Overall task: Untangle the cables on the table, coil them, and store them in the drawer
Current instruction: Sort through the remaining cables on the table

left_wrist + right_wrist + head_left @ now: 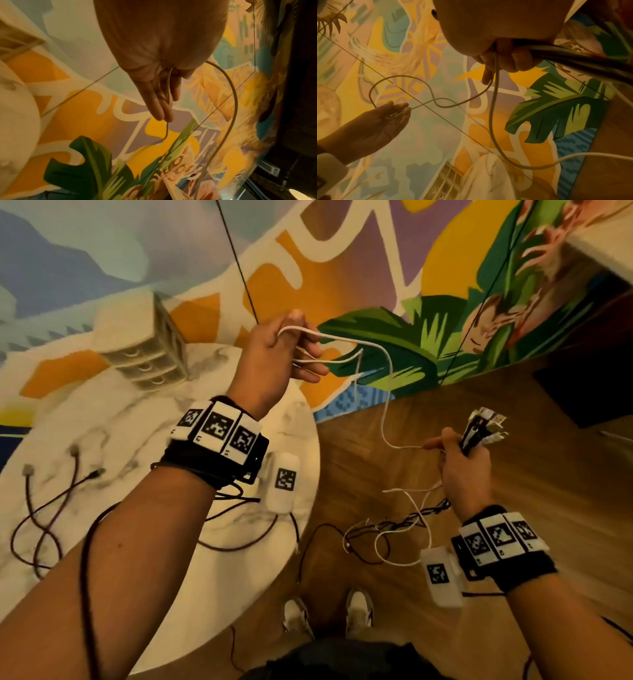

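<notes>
My left hand (274,361) is raised over the table's far edge with loops of a white cable (388,378) wound round it, thumb pressing the top loop. In the left wrist view the white cable (235,101) runs along the straight fingers (163,108) and arcs away. The strand drops to my right hand (462,470), which pinches it with thumb and forefinger and grips a bundle of plugs (486,426). A tangle of black and white cables (394,529) hangs below that hand. The right wrist view shows the white cable (433,97) looping across to the left hand (385,117).
Dark reddish cables (44,508) lie spread on the round white marble table (205,559). A small beige drawer unit (147,350) stands at the table's far side, drawers closed. Beyond are a painted mural wall and wooden floor (513,474); my shoes (359,607) are below.
</notes>
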A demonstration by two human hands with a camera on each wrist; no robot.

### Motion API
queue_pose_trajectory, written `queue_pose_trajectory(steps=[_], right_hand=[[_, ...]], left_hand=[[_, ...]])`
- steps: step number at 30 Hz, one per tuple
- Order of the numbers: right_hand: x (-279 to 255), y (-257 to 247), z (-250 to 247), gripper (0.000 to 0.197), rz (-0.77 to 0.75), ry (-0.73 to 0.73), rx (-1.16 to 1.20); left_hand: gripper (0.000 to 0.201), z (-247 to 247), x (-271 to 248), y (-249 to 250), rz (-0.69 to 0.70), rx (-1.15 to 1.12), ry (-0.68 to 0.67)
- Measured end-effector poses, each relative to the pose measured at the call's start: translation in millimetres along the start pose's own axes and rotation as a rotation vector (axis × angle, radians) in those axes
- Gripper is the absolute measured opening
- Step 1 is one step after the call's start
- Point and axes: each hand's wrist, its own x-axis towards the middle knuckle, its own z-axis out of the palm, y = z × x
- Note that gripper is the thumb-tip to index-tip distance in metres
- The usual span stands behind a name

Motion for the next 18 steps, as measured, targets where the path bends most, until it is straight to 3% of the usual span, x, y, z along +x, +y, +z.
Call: queue_pose_trajectory(steps=[4,7,9,11,13,14,18], right_hand=[[8,5,-28,0.041,-0.006,0.055,-0.010],[12,9,-51,0.042,-0.031,0.107,-0.032],[13,11,-64,0.043,-0.034,0.111,-0.023],[12,10,-74,0.042,-0.027,0.085,0.014],[9,7,-80,0.041,-0.026,0.055,0.035],[7,5,-80,0.041,-0.029,0.032,0.032],[1,2,-73,0.041,-0.060,-0.073,-0.015]], left_hand=[[0.035,29,2,-21,-0.061,-0.034,-0.026],[0.034,40,-2,-71,-0.158,0.072,-0.078],[0.033,41,-7,-114,-0.231,0.325,-0.181],[0.024,41,-18,-153,-0.397,0.666,-0.350],[0.037,49,-31,-172,-0.527,0.979,-0.505],[0.051,59,-37,-172,-0.491,1.027,-0.530],[0.072,134,-54,-122,0.041,0.700,-0.655]])
